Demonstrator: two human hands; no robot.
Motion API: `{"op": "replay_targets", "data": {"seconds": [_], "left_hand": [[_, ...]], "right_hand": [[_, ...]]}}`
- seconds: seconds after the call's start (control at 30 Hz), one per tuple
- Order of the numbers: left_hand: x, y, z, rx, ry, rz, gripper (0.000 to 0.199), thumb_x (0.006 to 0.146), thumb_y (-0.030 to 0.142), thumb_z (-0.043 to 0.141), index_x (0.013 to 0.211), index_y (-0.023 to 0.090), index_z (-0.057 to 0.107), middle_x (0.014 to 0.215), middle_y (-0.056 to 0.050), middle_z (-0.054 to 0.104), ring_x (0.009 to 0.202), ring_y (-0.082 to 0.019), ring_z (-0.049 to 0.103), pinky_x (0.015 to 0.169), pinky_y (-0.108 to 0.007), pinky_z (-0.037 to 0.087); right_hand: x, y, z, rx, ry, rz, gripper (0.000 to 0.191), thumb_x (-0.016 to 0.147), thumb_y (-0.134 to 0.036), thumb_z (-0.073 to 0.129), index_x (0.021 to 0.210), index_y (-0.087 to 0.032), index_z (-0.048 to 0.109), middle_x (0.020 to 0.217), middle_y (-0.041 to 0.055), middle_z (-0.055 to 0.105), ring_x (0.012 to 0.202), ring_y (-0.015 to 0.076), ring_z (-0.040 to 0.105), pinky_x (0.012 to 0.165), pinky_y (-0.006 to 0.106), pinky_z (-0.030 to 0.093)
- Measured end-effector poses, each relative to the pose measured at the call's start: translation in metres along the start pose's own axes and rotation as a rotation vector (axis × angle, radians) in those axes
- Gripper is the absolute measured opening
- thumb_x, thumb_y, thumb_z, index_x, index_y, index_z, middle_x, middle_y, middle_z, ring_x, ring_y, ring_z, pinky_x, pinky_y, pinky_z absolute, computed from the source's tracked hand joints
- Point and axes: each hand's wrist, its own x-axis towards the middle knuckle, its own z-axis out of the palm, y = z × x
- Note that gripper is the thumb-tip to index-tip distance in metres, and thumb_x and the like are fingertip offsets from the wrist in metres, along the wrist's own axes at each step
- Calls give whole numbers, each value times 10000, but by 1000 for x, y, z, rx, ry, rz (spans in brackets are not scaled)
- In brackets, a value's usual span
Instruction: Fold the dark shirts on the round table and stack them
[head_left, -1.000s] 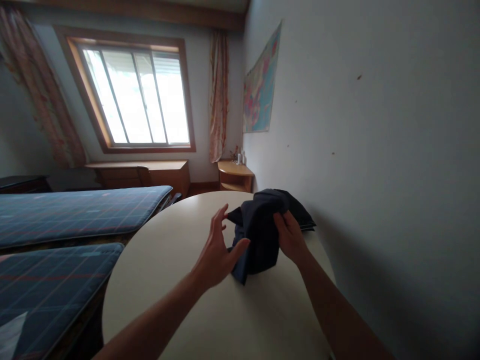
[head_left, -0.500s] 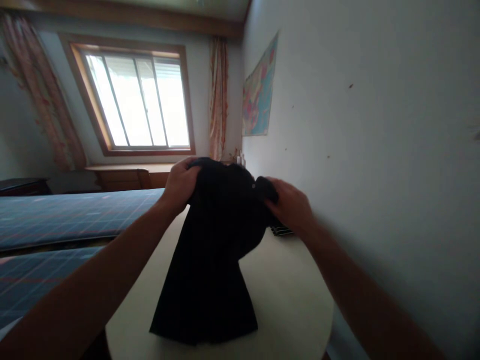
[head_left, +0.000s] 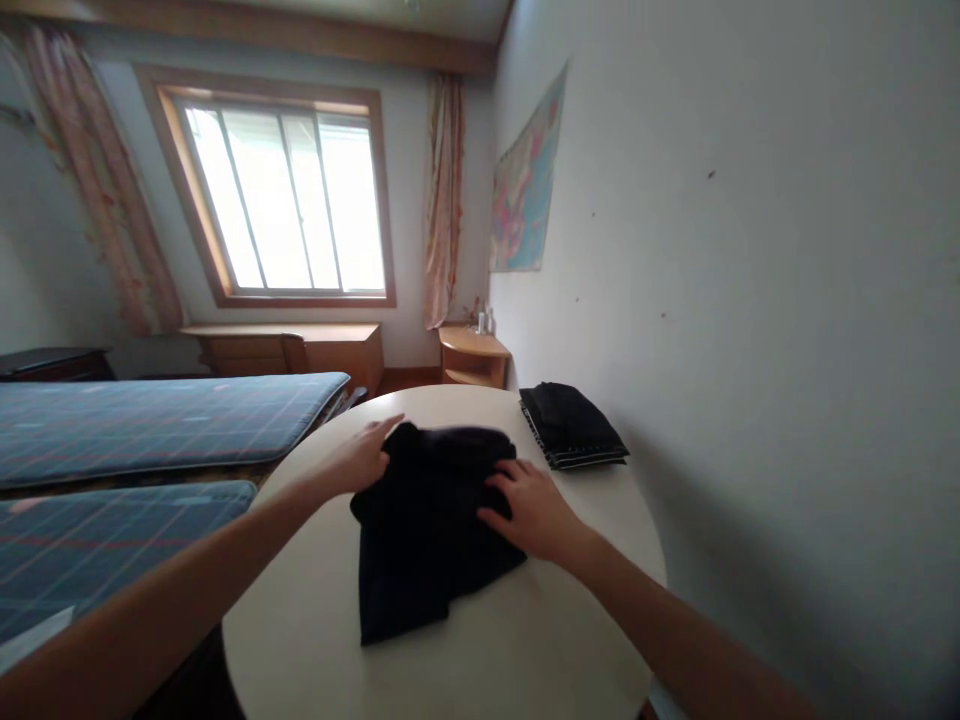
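A black garment (head_left: 435, 530) lies loosely spread on a pale round table (head_left: 330, 640). At its upper left corner is my left hand (head_left: 360, 460), its index finger stretched out past the cloth and the hand touching the edge. My right hand (head_left: 532, 508) rests on the garment's right side with its fingers spread. Neither hand visibly grips the cloth. Behind and to the right, a folded stack of dark cloth (head_left: 574, 425) with thin light edges sits on the table near the wall.
Two beds with blue plaid mattresses (head_left: 165, 425) stand to the left. A white wall (head_left: 787, 350) runs close along the table's right side. Beyond the table are a wooden desk (head_left: 330, 345), a small corner shelf (head_left: 476, 345) and a window (head_left: 292, 200).
The garment, held up by both hands before, has come down onto the table. My hands have lowered and their fingers have loosened. The folded stack now shows fully.
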Motion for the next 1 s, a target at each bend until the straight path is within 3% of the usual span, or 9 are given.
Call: {"op": "replay_targets", "data": {"seconds": [0.1,0.2,0.27,0.47,0.57,0.67,0.77,0.87,1.0], "left_hand": [[-36,7,35,68,-116,112,602,860,253,507,1459,227,458,1479,-106,482,1339,-313,458,1121,-462,368],[-50,26,56,46,-224,199,612,879,395,560,1476,339,434,1400,-66,563,1217,-336,560,1035,-457,430],[-47,37,66,68,-214,190,637,869,382,577,1485,319,425,1296,-98,620,1116,-354,605,964,-477,452],[-20,42,75,92,-201,158,214,897,269,513,956,242,717,960,-98,686,978,-304,635,844,-386,475],[-1,40,53,26,-42,47,195,904,278,486,923,233,675,858,-86,677,839,-274,644,778,-371,472],[27,46,7,-92,228,-53,209,903,269,434,972,222,626,868,-69,665,833,-258,628,775,-368,463],[56,67,-46,-294,541,-137,198,902,294,419,958,210,589,859,-36,635,815,-220,598,754,-337,477],[73,100,-88,-558,663,-105,163,898,313,446,936,211,567,810,-13,593,761,-187,570,684,-301,499],[73,144,-113,-795,405,-15,134,883,300,497,936,196,563,775,-4,582,696,-157,585,646,-293,527]], "right_hand": [[-21,-4,38,16,-151,21,461,844,-470,670,1225,-211,641,1333,136,580,1217,341,509,1009,502,422],[-24,-3,45,12,-176,19,226,886,-247,613,1104,-222,670,1279,101,602,1160,275,548,962,401,456],[-20,0,41,-1,-189,2,179,906,-149,543,1014,-209,673,1199,88,625,1097,234,574,905,332,475],[-15,27,30,-46,-138,-41,268,881,-18,466,912,-196,665,1001,67,635,980,197,590,821,268,493],[-6,50,7,-65,34,-21,289,878,-28,460,898,-200,692,1057,89,617,1027,216,577,897,309,499],[12,66,-34,-93,352,57,364,909,-75,420,1184,-162,641,1172,146,594,1152,266,534,1039,426,451],[32,61,-74,-48,685,177,533,960,-371,481,1425,-114,439,1520,217,312,1439,360,246,1148,563,301],[45,35,-88,199,681,233,786,928,-557,494,1552,-179,202,1616,186,146,1487,352,166,1145,576,298],[55,-1,-65,715,422,174,914,857,-576,598,1561,-233,128,1503,181,415,1262,298,539,986,480,501]]}}
